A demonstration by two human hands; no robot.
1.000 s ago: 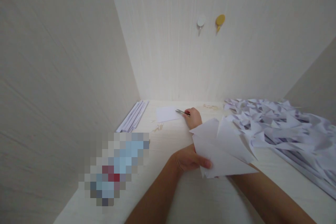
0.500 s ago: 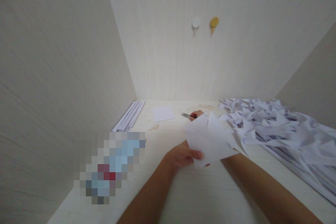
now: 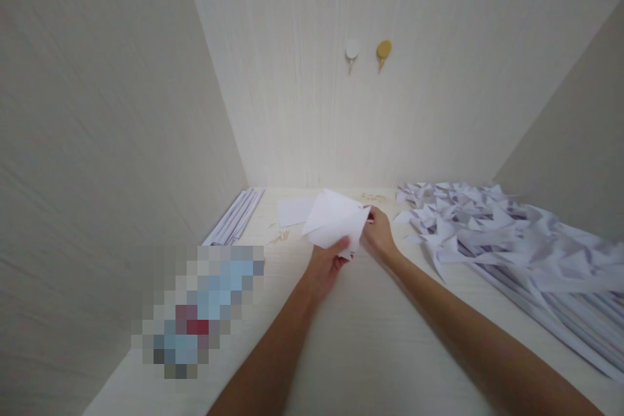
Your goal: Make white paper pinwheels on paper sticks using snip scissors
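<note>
Fingers of your left hand (image 3: 325, 264) pinch the folded paper (image 3: 335, 224) above the desk (image 3: 370, 338); right hand (image 3: 379, 232) closes on something red. Light, floppy sheet, so you'd best grip its creased edge.

the folded paper (image 3: 336, 224) in my left hand (image 3: 325, 266) hides most of what my right hand (image 3: 379, 234) grips; only a red bit shows. a pixelated blur (image 3: 199, 309) masks something on the desk. the heap of folded papers (image 3: 511, 240) runs off the right edge.

Both hands, left hand (image 3: 325, 264) and right hand (image 3: 377, 234), hold folded paper (image 3: 335, 223), perhaps scissors too.
</note>
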